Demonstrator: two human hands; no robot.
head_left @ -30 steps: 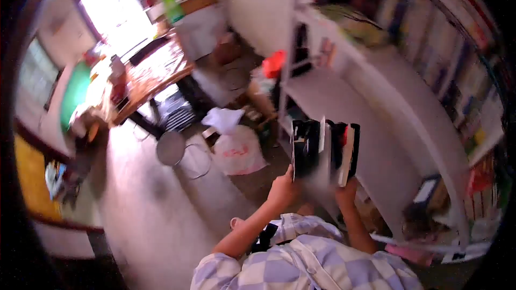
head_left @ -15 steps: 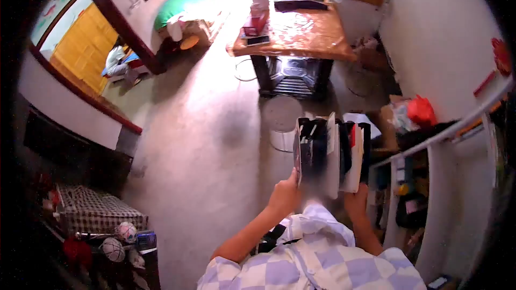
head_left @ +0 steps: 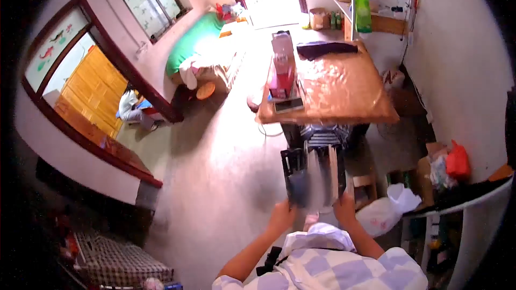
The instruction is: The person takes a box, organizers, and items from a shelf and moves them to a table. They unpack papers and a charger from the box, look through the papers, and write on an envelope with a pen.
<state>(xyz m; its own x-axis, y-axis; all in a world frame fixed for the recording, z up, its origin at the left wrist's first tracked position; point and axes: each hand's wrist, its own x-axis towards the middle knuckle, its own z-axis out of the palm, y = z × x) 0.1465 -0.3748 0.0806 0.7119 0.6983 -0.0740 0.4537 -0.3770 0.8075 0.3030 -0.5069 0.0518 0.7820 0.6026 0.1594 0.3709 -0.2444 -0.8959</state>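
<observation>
the books (head_left: 314, 178) sit between both hands' fingers (head_left: 287, 206).

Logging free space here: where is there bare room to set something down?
Bare: table between dark cloth, phone and near-right corner; floor between door frame and table. Crowded: table's left side, around the red box; floor beside the white plastic bag.

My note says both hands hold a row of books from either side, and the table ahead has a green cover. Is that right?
Not quite: the table cover is orange-brown, not green, as the head view shows. The left hand and right hand do hold the row of books from either side.
</observation>
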